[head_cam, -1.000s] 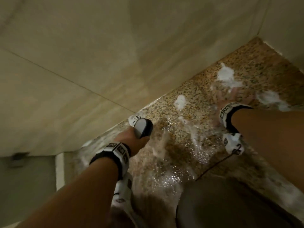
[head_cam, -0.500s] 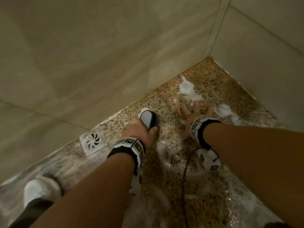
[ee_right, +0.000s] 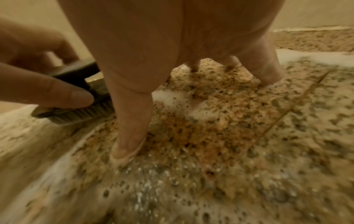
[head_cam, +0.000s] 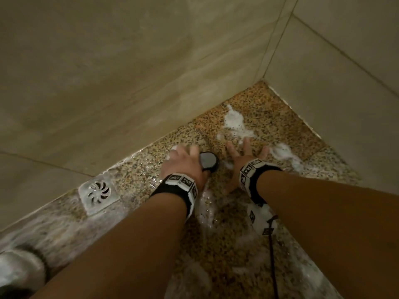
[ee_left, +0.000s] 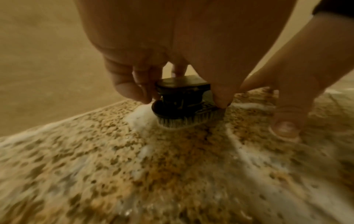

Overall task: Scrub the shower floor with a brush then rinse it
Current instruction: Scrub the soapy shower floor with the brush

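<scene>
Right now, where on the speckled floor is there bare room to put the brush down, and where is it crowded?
Free: the speckled stone floor in the far corner beyond the white foam patch, and the strip between the square white drain and the left hand. Crowded: the middle, where the black scrub brush sits by the right hand.

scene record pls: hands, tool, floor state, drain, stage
left hand: grips brush, bristles down on floor
right hand: fingers spread, pressed on the floor beside the brush
floor: speckled stone, wet, with foam patches near the corner
drain: square grate by the wall, left of the hands
stage: scrubbing; foam not yet rinsed
</scene>
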### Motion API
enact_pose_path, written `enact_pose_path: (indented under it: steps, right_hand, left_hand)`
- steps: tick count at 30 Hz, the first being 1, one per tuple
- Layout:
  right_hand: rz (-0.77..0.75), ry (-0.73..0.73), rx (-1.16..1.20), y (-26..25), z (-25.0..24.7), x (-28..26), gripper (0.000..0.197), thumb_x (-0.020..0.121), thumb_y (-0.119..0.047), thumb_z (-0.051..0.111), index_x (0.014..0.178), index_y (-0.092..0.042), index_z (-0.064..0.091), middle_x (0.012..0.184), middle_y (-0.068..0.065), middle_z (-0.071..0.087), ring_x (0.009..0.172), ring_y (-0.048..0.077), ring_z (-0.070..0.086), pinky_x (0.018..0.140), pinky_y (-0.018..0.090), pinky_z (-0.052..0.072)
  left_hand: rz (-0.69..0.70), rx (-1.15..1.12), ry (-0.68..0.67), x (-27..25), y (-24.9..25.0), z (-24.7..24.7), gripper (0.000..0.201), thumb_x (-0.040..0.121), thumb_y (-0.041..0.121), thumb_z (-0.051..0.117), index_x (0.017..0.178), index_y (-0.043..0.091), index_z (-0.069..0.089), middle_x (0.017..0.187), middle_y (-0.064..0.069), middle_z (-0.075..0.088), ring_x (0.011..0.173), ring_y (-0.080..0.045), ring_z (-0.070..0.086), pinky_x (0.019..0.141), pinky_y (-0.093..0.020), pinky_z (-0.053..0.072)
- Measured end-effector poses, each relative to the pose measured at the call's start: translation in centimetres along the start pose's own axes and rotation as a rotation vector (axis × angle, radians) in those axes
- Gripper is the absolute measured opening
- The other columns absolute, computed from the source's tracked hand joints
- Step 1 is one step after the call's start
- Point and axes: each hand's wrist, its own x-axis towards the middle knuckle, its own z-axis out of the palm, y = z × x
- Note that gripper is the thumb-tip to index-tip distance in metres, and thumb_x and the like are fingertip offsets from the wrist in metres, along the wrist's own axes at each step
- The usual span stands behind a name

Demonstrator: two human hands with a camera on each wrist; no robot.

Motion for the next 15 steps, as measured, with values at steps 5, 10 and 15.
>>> enact_pose_path:
  steps: [5, 10, 15]
  right_hand:
    - [-0.033, 0.009, 0.050, 0.2, 0.1, 0.0, 0.154, 0.042, -0.073, 0.084, 0.130, -0.062, -0.042, 0.150, -0.001, -0.051, 0.145, 0.051, -0.026, 0.107, 0.081, 0.004]
    - [-0.055, -0.041, -0.112, -0.1, -1.5, -4.1, 0.129, 0.078, -0.056, 0.080, 0.145, -0.051, -0.031, 0.153, -0.001, -0.046, 0.145, 0.049, -0.026, 0.113, 0.076, 0.005]
    - [-0.095, -0.091, -0.191, -0.2, -3.6, -8.8, 0.105, 0.091, -0.059, 0.064, 0.155, -0.040, -0.018, 0.156, -0.003, -0.040, 0.146, 0.045, -0.026, 0.117, 0.070, 0.002]
  left_hand:
    - [0.197, -0.001, 0.054, 0.7, 1.2, 0.5, 0.061, 0.093, 0.049, 0.062, 0.140, 0.030, 0.029, 0.128, -0.011, 0.045, 0.109, -0.035, 0.053, 0.078, -0.045, 0.049]
    - [-0.012, -0.154, 0.072, 1.3, -0.4, 1.0, 0.038, 0.102, 0.034, 0.054, 0.129, 0.041, 0.028, 0.111, -0.010, 0.037, 0.062, -0.024, 0.048, 0.057, -0.038, 0.050]
    - [-0.286, -0.311, 0.014, -0.5, -6.8, 1.1, 0.019, 0.108, 0.039, 0.038, 0.098, 0.037, 0.022, 0.122, -0.012, 0.032, 0.096, -0.036, 0.060, 0.080, -0.047, 0.059]
